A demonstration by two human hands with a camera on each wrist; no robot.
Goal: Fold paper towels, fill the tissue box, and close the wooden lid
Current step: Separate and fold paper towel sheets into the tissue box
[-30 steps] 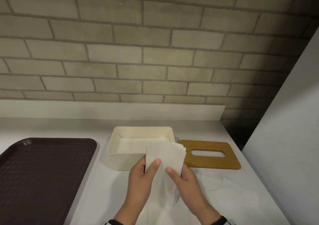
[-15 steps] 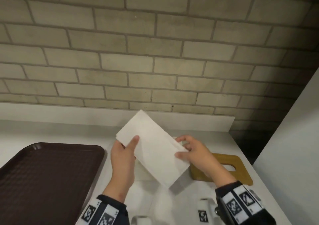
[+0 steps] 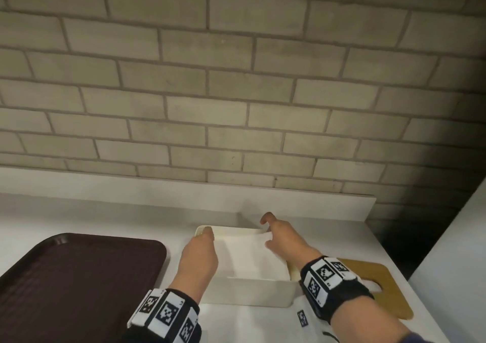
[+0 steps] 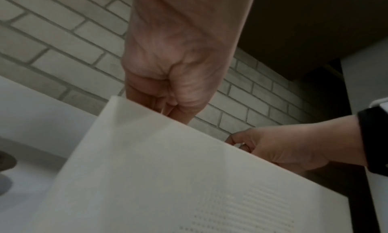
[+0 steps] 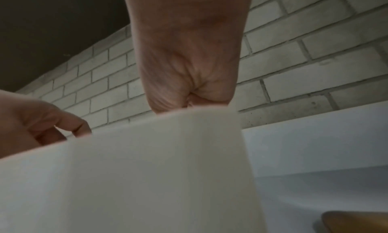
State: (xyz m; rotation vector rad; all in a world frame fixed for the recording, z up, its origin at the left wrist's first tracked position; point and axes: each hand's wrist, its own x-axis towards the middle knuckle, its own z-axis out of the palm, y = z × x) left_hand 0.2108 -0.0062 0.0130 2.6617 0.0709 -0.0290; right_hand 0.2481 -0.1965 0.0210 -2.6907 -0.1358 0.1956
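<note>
White bench: my left hand and right hand pinch limp, light folded towel ends over tissue box.

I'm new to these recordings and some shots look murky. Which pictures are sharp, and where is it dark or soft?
Head view: fairly sharp, though the right corner by the tan wooden lid falls into shadow. Left wrist view: dim, the cream plastic tissue box smeared soft up close. Right wrist view: dim too, the box wall blurred, brick wall clearer.
</note>
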